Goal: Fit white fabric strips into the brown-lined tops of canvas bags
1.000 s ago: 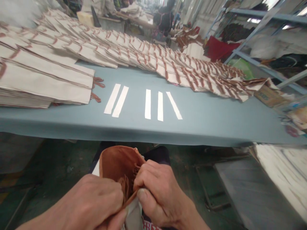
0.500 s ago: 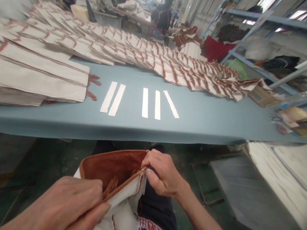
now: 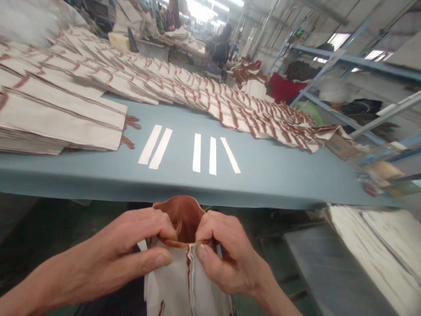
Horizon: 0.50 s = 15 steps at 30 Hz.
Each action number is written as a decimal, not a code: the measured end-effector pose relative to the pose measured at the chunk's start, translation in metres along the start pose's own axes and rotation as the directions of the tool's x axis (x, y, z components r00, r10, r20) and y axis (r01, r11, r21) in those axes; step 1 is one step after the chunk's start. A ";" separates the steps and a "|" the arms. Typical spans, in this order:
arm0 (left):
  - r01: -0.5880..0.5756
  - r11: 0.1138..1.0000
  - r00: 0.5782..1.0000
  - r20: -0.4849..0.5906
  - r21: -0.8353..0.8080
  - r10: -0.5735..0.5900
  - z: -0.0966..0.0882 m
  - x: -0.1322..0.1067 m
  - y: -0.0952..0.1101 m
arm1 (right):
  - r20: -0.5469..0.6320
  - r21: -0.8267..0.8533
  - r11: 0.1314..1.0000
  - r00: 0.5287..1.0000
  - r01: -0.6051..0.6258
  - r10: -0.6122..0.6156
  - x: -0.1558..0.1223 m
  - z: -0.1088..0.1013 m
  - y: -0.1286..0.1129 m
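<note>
A cream cloth bag (image 3: 184, 281) with a brown lining and brown rim hangs in front of my lap, below the table edge. My left hand (image 3: 131, 252) pinches the bag's rim from the left, thumb on the cream outside and fingers curled over the top. My right hand (image 3: 226, 254) pinches the rim from the right in the same way. The two hands sit close together, with the brown mouth of the bag (image 3: 182, 215) bunched up between them.
A grey-blue table (image 3: 279, 175) runs across in front of me. Several white strips (image 3: 197, 151) lie on it. Stacks of folded cream bags (image 3: 59, 118) sit at left and a long overlapping row (image 3: 230, 101) runs behind. A person (image 3: 219, 48) works far back. Blue shelving (image 3: 362, 66) stands right.
My hands have come together, so the bag's mouth went from pulled wide to bunched narrow. The bag has risen closer to the table edge.
</note>
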<state>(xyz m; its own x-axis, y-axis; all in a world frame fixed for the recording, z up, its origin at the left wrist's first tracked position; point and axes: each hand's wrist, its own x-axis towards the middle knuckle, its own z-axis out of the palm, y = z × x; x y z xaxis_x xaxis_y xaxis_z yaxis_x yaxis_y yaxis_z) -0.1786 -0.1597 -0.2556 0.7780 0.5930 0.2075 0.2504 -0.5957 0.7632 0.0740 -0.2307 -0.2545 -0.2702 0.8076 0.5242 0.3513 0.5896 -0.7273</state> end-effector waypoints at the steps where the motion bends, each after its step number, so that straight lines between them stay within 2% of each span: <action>1: -0.016 0.999 0.999 0.050 -0.048 0.019 0.001 0.005 0.004 | 0.004 -0.009 1.000 1.000 0.004 -0.004 0.000 0.001 0.000; 4: -0.024 0.993 0.992 0.119 -0.113 0.038 0.006 0.013 0.012 | 0.017 -0.040 0.999 1.000 0.016 -0.016 -0.002 0.005 0.000; 8: -0.052 0.998 0.990 0.132 -0.045 0.058 0.011 0.010 0.015 | 0.051 -0.074 0.997 0.999 -0.012 0.015 -0.004 0.006 0.001; 15: -0.069 0.995 0.997 0.041 0.071 0.066 0.024 0.006 0.010 | 0.048 -0.142 0.988 0.998 0.052 -0.046 -0.006 0.011 0.007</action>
<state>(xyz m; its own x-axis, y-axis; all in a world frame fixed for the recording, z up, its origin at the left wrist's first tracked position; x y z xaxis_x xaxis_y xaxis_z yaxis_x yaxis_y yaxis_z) -0.1577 -0.1754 -0.2613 0.8159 0.5296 0.2320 0.2365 -0.6718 0.7020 0.0683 -0.2315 -0.2676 -0.3287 0.7782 0.5352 0.4608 0.6268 -0.6283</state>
